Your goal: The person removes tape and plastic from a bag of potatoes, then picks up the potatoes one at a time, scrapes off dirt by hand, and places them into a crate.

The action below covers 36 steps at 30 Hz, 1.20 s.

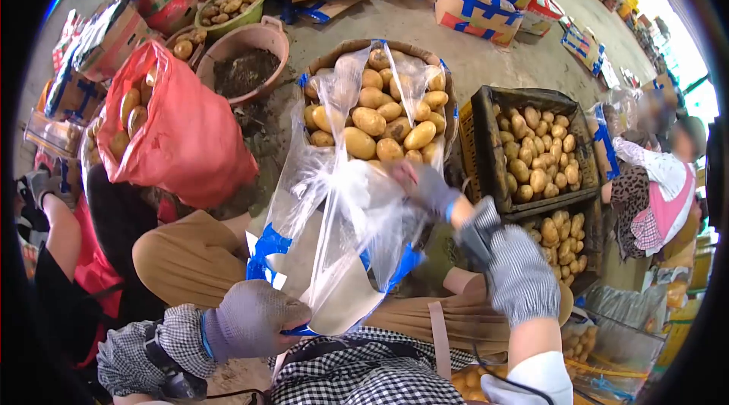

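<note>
An open carton [449, 112] stands in front of me, full of yellow potatoes [370, 121] and lined with a clear plastic bag [334, 185]. The bag's loose film is gathered and spread over the near side. My left hand [254, 320], in a grey glove, is closed on the near edge of a blue-taped carton flap [342, 306]. Over the near right part of the potatoes is my right hand [425, 186], in a grey glove with its fingertips showing. It is smeared by motion and overlaps the plastic, so its grip is unclear.
At the right stand two dark crates [477, 139] of smaller potatoes. To the left are a red sack [190, 131] of potatoes, a pink tub [273, 48] with dirt and a green basin [262, 6]. Taped cartons [486, 2] stand behind. A person [661, 185] sits at the far right.
</note>
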Each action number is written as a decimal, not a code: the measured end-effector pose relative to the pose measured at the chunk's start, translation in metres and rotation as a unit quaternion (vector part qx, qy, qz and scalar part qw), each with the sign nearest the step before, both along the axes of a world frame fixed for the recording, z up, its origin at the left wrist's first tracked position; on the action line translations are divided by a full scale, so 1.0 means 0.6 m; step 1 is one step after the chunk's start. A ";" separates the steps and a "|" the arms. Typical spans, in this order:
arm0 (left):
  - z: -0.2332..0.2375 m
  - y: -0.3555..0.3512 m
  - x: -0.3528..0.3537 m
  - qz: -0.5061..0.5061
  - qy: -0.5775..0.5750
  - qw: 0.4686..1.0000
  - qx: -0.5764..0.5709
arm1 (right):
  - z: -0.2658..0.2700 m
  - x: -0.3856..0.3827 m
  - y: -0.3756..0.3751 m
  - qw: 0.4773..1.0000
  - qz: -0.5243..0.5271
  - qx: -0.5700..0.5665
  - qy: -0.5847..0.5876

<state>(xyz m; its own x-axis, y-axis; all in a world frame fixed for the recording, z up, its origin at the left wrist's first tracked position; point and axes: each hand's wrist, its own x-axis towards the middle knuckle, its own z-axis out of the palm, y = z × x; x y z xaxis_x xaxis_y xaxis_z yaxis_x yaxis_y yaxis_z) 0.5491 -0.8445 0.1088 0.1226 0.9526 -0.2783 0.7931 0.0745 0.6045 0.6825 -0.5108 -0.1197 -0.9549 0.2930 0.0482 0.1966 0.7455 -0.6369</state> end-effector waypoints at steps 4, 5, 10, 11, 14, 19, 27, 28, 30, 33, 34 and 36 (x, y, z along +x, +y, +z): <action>-0.010 -0.003 -0.003 -0.085 -0.064 0.994 -0.017 | 0.026 0.098 -0.071 0.977 -0.148 -0.143 0.062; -0.002 -0.005 -0.005 -0.069 -0.079 0.994 -0.015 | 0.032 0.100 -0.091 0.983 -0.137 -0.120 0.025; -0.044 0.008 -0.030 -0.023 -0.115 0.988 -0.096 | -0.023 0.112 -0.162 0.974 -0.150 -0.166 -0.016; -0.098 0.022 -0.040 0.019 -0.170 0.973 -0.158 | -0.039 0.121 -0.159 0.975 -0.132 -0.161 -0.078; -0.287 0.101 -0.067 0.096 -0.134 0.941 -0.297 | -0.085 0.128 -0.158 0.974 -0.105 -0.042 -0.194; -0.727 0.084 0.015 -0.003 0.040 0.981 -0.192 | -0.136 0.090 -0.178 0.971 -0.030 0.127 -0.200; -0.375 0.176 0.000 -0.136 0.151 0.954 -0.223 | -0.284 0.109 -0.192 0.973 -0.125 0.179 -0.072; -0.341 0.187 -0.037 -0.062 0.068 0.981 -0.172 | -0.300 0.108 -0.192 0.974 -0.124 0.178 -0.066; -0.276 0.226 -0.082 0.101 0.075 0.979 -0.162 | -0.318 0.108 -0.192 0.959 -0.135 0.228 -0.104; -0.220 0.320 -0.119 0.246 0.162 0.955 0.032 | -0.318 0.107 -0.196 0.961 -0.132 0.220 -0.105; -0.238 0.348 -0.126 0.286 0.178 0.941 0.036 | -0.311 0.105 -0.197 0.961 -0.141 0.219 -0.094; -0.317 0.416 -0.153 0.370 0.192 0.909 0.015 | -0.287 0.104 -0.204 0.960 -0.111 0.216 -0.140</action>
<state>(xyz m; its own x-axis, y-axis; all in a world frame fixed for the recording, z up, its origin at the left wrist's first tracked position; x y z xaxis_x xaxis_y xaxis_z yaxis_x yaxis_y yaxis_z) 0.4573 -0.5950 -0.0812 -0.6555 0.7427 -0.1368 0.6858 0.6613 0.3040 0.7449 -0.6334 -0.2917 -0.8641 0.5018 -0.0380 0.5000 0.8476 -0.1773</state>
